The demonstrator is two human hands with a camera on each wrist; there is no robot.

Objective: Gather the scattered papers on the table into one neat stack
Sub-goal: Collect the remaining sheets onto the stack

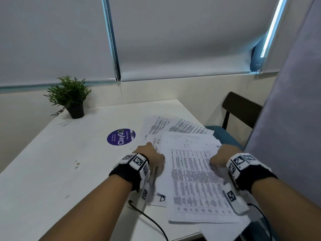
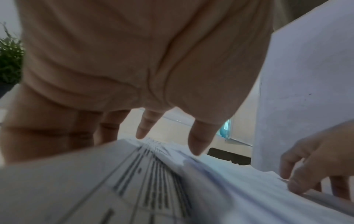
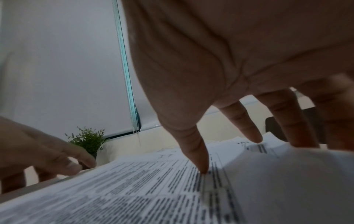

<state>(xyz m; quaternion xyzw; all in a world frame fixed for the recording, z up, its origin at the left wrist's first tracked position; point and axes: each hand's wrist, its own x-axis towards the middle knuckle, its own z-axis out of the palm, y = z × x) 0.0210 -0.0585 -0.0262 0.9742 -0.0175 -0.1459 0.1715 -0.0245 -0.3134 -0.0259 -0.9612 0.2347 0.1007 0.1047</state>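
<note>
Your two hands frame a loose pile of printed papers [image 1: 192, 173] in the lower right of the head view, on a white table [image 1: 57, 162]. Your left hand [image 1: 151, 156] sits at the pile's left edge, just left of centre frame, fingers spread and pointing down, the tips touching the sheets; the left wrist view shows the fingertips [image 2: 198, 147] resting on the paper with nothing gripped. Your right hand [image 1: 221, 158] sits at the pile's right edge, fingers likewise fanned out and angled down; in the right wrist view the thumb tip [image 3: 203, 168] presses on a printed table of text and the other fingers reach down towards the sheets beyond.

The papers are not squared: the top sheet, covered in a dense grid of text, lies askew over others whose corners fan out towards the upper right and hang past the table's near edge at the bottom of the frame. A round purple sticker [image 1: 121, 136] lies on the table just left of the pile. A small potted plant [image 1: 69, 96] stands in the left of the frame, well apart from the papers. A dark chair [image 1: 241, 108] shows at right.
</note>
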